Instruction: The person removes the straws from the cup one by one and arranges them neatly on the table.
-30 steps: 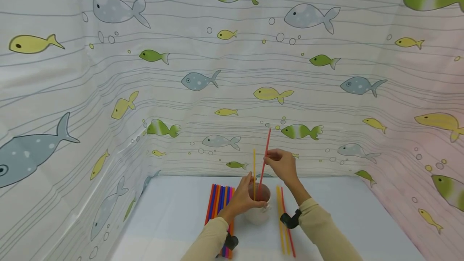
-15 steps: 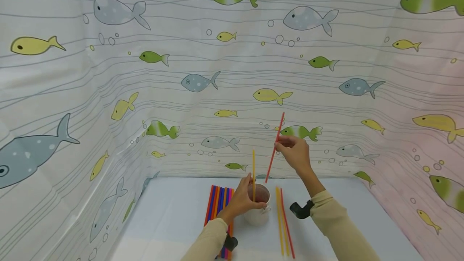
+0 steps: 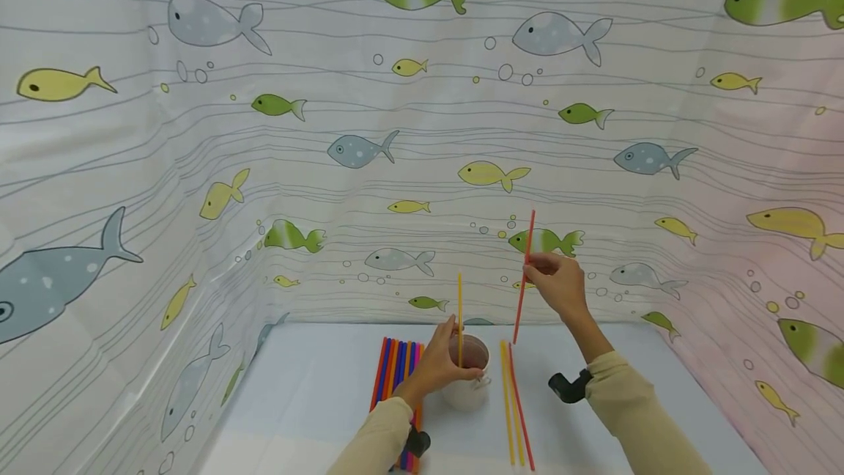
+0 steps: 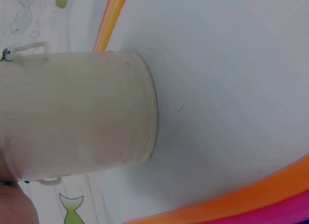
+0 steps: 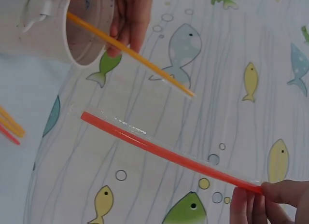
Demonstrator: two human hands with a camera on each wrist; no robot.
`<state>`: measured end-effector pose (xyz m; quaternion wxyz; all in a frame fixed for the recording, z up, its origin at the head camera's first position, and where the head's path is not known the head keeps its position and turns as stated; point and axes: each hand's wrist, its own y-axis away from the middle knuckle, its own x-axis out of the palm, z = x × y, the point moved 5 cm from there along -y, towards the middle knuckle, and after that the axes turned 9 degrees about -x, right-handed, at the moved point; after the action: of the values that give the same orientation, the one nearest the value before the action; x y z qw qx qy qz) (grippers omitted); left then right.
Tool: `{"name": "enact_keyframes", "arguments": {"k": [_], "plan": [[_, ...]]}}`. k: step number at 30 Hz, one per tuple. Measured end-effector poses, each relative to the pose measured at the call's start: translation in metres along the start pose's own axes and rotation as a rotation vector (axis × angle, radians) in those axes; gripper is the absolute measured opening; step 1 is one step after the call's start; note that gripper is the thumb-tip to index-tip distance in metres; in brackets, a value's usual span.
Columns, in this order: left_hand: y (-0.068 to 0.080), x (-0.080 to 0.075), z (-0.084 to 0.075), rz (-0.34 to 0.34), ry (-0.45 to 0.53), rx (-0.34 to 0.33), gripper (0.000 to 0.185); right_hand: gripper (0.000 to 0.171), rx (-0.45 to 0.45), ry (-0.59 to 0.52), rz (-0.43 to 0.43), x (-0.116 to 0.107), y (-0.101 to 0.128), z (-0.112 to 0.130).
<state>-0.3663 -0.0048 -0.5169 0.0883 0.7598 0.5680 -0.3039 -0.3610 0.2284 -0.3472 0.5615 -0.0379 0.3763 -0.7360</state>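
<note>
A white pot (image 3: 467, 393) with small loop handles stands upright on the table. My left hand (image 3: 437, 361) grips it at the rim, thumb on the near side, fingers behind. One yellow straw (image 3: 459, 306) leans inside the pot, its upper part sticking out. My right hand (image 3: 560, 288) pinches a red straw (image 3: 519, 314) near its upper part, in the air to the right of the pot. Clear film shows along the red straw (image 5: 159, 151) in the right wrist view. The left wrist view shows the pot's outer wall (image 4: 82, 108); most of the left hand is hidden there.
Left of the pot lies a row of several coloured straws (image 3: 395, 376), partly covered by the left forearm. On its right, two yellow straws (image 3: 508, 402) and a red one (image 3: 522, 416) lie on the white table (image 3: 626, 402). Fish-patterned curtain (image 3: 461, 218) surrounds the table.
My right hand has lifted the red straw out of the pot and carried it rightward, clear of the rim. The left hand and the yellow straw have stayed in place.
</note>
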Motion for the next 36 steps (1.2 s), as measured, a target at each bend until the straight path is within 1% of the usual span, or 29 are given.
{"name": "enact_keyframes", "arguments": {"k": [6, 12, 18, 21, 27, 32, 36], "plan": [[0.000, 0.000, 0.001, 0.001, 0.012, -0.004, 0.116, 0.026, 0.105, 0.001, 0.061, 0.007, 0.024, -0.038], [-0.002, 0.000, 0.003, 0.003, 0.009, -0.012, 0.116, 0.027, 0.211, 0.013, 0.096, 0.022, 0.052, -0.079], [-0.001, 0.002, 0.002, 0.009, 0.025, -0.004, 0.115, 0.025, 0.296, 0.049, 0.121, 0.031, 0.075, -0.109], [-0.002, 0.002, 0.001, 0.009, 0.017, -0.006, 0.116, 0.025, 0.327, 0.059, 0.126, 0.034, 0.084, -0.119], [-0.003, 0.000, -0.003, 0.008, 0.014, -0.025, 0.114, 0.023, 0.380, 0.040, 0.137, 0.042, 0.099, -0.136], [-0.002, 0.000, -0.003, 0.013, 0.009, -0.021, 0.115, 0.023, 0.423, 0.047, 0.158, 0.046, 0.108, -0.145], [-0.002, 0.001, -0.001, 0.016, 0.019, -0.021, 0.114, 0.023, 0.436, 0.050, 0.171, 0.048, 0.113, -0.150]]}}
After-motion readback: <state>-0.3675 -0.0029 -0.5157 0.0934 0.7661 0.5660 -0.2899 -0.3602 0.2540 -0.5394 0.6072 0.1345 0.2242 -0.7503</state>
